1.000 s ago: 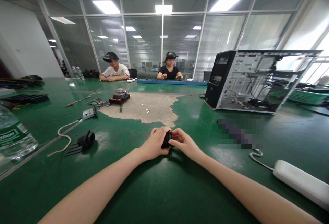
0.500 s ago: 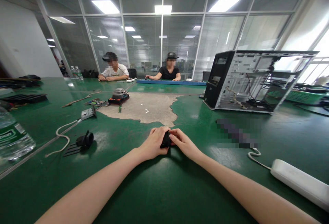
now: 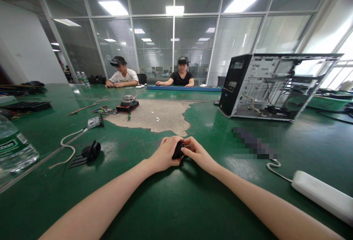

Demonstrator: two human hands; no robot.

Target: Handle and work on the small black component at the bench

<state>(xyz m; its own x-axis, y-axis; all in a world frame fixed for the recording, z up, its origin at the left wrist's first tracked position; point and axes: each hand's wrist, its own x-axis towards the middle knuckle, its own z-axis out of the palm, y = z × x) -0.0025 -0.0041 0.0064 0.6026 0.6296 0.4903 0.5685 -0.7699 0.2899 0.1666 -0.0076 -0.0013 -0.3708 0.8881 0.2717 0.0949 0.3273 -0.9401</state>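
One small black part (image 3: 177, 150) is sitting between two bare hands, just on the near side of the worn tan patch (image 3: 171, 113) in the green table (image 3: 171, 199). What is showing of it is running longer from near to far than across, its far end pointing toward the patch and leaning a little right. Fingers are covering much of it, so I cannot tell which end is its front, or whether it is touching the tabletop. The left hand (image 3: 165, 153) is wrapping it from the left, fingers curling over and thumb tucking under the near side. The right hand (image 3: 197, 151) is closing on its right side, thumb and forefinger bent and nearly meeting.

On the patch's left end, an orange-and-grey device (image 3: 128, 103) is resting. Left of the patch, a circuit board (image 3: 108, 110) and a metal bracket (image 3: 94, 121) are lying close by; nearer than these, a black pronged piece (image 3: 92, 151) is lying. Well left of the patch, a water bottle (image 3: 16, 144) is standing. Right of it, an opened computer case (image 3: 234, 89) is standing, and right and nearer, a white power strip (image 3: 321, 190) is lying. Beyond the patch, two people in white (image 3: 127, 77) and black shirts (image 3: 182, 79) are sitting.
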